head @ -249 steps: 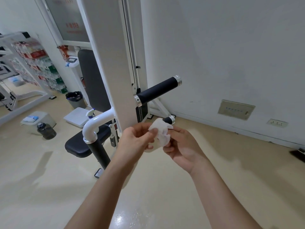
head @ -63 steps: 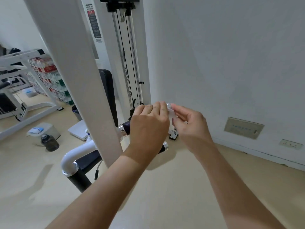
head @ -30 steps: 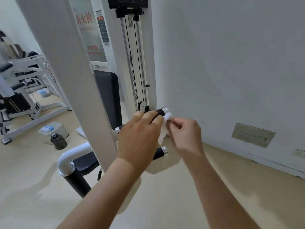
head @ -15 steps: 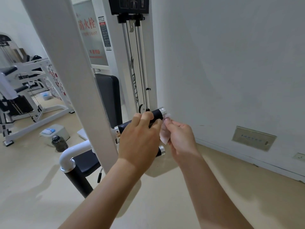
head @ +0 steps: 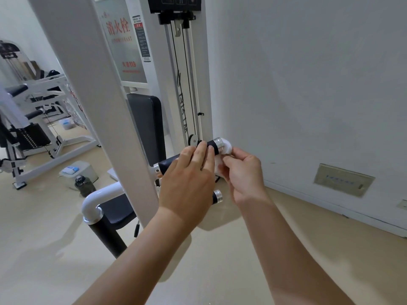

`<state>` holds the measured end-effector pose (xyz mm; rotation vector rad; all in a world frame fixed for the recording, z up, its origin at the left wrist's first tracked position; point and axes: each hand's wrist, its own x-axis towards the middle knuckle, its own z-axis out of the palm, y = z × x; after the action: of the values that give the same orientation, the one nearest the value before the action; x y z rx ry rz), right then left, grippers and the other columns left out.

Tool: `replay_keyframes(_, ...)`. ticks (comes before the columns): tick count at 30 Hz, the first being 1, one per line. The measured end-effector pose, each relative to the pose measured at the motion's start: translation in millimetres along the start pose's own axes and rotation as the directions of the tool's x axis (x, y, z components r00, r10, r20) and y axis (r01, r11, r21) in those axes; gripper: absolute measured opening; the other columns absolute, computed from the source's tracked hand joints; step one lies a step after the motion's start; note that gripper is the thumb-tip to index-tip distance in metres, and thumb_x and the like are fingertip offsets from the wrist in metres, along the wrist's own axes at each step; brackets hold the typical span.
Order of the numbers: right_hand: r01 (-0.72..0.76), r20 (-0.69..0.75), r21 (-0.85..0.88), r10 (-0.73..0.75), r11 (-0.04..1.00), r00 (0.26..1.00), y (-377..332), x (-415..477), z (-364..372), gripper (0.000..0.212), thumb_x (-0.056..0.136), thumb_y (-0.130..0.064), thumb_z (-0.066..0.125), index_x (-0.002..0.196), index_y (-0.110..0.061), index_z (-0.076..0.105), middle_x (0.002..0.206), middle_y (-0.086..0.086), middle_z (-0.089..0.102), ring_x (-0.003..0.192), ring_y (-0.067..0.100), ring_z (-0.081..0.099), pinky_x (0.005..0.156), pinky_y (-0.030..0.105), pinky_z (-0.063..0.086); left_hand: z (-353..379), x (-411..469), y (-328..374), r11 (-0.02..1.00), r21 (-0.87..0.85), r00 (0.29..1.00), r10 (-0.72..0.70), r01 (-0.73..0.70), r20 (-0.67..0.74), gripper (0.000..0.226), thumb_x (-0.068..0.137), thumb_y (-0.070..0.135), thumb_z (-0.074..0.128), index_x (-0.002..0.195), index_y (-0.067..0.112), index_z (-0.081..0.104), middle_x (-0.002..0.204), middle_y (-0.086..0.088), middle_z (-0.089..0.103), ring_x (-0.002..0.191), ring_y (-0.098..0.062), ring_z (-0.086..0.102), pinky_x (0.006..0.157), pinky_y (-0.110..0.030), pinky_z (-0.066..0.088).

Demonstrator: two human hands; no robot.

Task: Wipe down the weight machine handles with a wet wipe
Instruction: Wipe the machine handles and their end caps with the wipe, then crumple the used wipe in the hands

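Upper handle gripped, wipe applied at its end cap.
The black handle (head: 211, 145) is clasped by the left hand (head: 189, 183); the wet wipe (head: 226, 147) is pinched in the right hand (head: 243, 176) fingers, pressed against the chrome tip.

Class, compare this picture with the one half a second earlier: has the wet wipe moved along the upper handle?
Yes. The wet wipe now covers the silver end cap of the upper handle; earlier it hung just below that cap.
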<state>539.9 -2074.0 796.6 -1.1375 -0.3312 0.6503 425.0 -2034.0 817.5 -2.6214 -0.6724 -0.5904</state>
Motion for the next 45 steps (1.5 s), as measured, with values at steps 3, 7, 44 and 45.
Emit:
replay_keyframes(3, 0.000, 0.073, -0.013, 0.001, 1.000, 0.997, -3.2, -1.6, 1.6, 0.032, 0.089, 0.007, 0.050, 0.096, -0.011, 0.076, 0.098, 0.008, 0.074, 0.096, 0.022, 0.069, 0.076, 0.028, 0.056, 2.1, -1.1, 0.7, 1.000, -0.020, 1.000, -0.020, 0.020, 0.008, 0.055, 0.086, 0.015, 0.024, 0.132, -0.001, 0.050, 0.130, -0.019, 0.058, 0.115, -0.036, 0.055, 0.091, -0.044, 0.051)
replay_keyframes(7, 0.275, 0.073, -0.493, -0.276, 0.825, 0.958, -20.1, 4.6, -4.3, 0.030, 0.091, -0.003, 0.052, 0.094, -0.019, 0.077, 0.083, 0.003, 0.073, 0.076, 0.015, 0.069, 0.066, 0.025, 0.058, 2.6, -3.1, 2.6, 1.000, 0.005, 1.000, -0.009, 0.009, -0.017, 0.057, 0.083, 0.015, 0.024, 0.130, 0.000, 0.053, 0.128, -0.017, 0.060, 0.113, -0.035, 0.057, 0.090, -0.042, 0.053)
replay_keyframes(44, 0.373, 0.590, -0.358, -0.102, 0.856, 0.801, -18.6, -196.6, 20.6, 0.017, 0.072, -0.028, 0.075, 0.084, -0.016, 0.073, 0.080, 0.009, 0.072, 0.073, 0.020, 0.065, 0.068, 0.031, 0.052, -102.7, -198.0, -51.1, -0.128, -0.928, 0.901, -0.223, 0.350, 0.371, 0.034, 0.064, 0.032, 0.085, 0.095, 0.028, 0.071, 0.051, 0.006, 0.051, 0.044, -0.009, 0.043, 0.044, -0.017, 0.036)
replay_keyframes(45, 0.362, 0.612, -0.352, -0.081, 0.863, 0.787, -12.8, -208.5, 31.7, 0.018, 0.072, -0.029, 0.074, 0.084, -0.015, 0.073, 0.079, 0.009, 0.072, 0.072, 0.019, 0.064, 0.068, 0.029, 0.052, -108.5, -211.9, -57.8, -0.095, -0.938, 0.896, -0.278, 0.333, 0.346, 0.025, 0.068, 0.032, 0.084, 0.089, 0.026, 0.072, 0.050, 0.009, 0.051, 0.044, -0.005, 0.044, 0.045, -0.014, 0.036)
